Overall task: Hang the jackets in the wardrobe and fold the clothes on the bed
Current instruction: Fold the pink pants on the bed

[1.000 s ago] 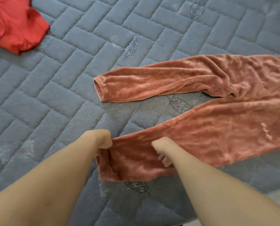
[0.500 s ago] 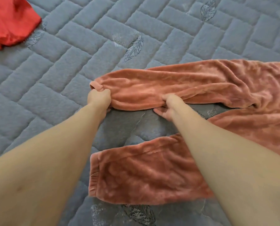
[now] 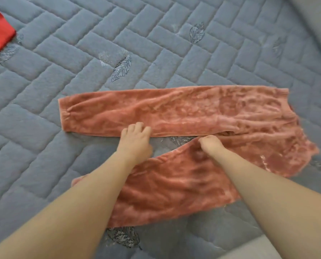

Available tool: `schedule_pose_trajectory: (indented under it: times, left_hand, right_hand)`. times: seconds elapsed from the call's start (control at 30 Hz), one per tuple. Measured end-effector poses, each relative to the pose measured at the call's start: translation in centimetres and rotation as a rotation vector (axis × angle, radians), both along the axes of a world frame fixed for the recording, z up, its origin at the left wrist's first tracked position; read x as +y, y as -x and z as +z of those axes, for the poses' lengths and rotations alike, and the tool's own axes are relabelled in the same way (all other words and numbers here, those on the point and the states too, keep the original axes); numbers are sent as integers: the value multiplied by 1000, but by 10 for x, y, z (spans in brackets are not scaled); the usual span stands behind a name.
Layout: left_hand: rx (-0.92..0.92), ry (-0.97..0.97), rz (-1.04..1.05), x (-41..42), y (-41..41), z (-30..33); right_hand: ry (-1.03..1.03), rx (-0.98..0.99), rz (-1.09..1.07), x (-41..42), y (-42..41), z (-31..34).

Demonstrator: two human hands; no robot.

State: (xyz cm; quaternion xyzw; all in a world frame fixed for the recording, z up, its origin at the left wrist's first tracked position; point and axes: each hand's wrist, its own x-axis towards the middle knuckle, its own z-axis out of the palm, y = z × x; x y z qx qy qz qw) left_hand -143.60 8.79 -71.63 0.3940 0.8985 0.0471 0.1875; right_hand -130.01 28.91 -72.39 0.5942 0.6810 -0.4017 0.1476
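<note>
Two bare forearms come into the head view from the bottom edge, one on each side. Neither carries a sleeve, cuff, watch, bracelet or strap anywhere along the length that shows (elbows and upper arms lie outside the picture). The left hand (image 3: 135,141) is gloveless and ringless on the fingers that can be seen, with short nails. The right hand (image 3: 211,144) is also ungloved; its fingers are mostly hidden from this angle, so rings or nails there cannot be told.
</note>
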Motion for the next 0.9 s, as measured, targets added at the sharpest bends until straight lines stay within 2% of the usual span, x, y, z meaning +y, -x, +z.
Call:
schedule_pose_trajectory:
  times: [0.07, 0.13, 0.23, 0.3, 0.47, 0.6, 0.77, 0.83, 0.9]
  left_hand:
    - [-50, 30, -97, 46, -22, 2]
    - [-96, 37, -110, 93, -37, 4]
    - [-47, 17, -42, 174, -53, -5]
    - [-72, 17, 51, 237, -63, -11]
    - [-119, 36, 157, 366, -75, -27]
    - [-188, 76, 246, 426, -58, -39]
    - [-1, 237, 86, 446, -47, -53]
    - [47, 316, 11, 447, -45, -53]
    - [47, 297, -31, 449, -40, -45]
  right_hand:
    - [-145, -35, -16, 51, -23, -1]
    - [-287, -69, 1, 103, -41, -1]
    - [-484, -106, 71, 184, -61, -2]
    - [-544, -107, 146, 236, -71, -5]
    - [-476, -150, 201, 353, -81, -21]
    - [-360, -150, 138, 417, -81, -48]
    - [-382, -139, 55, 450, -74, -65]
    - [-388, -145, 97, 455, -72, -63]
    - [-369, -115, 127, 458, -69, -60]
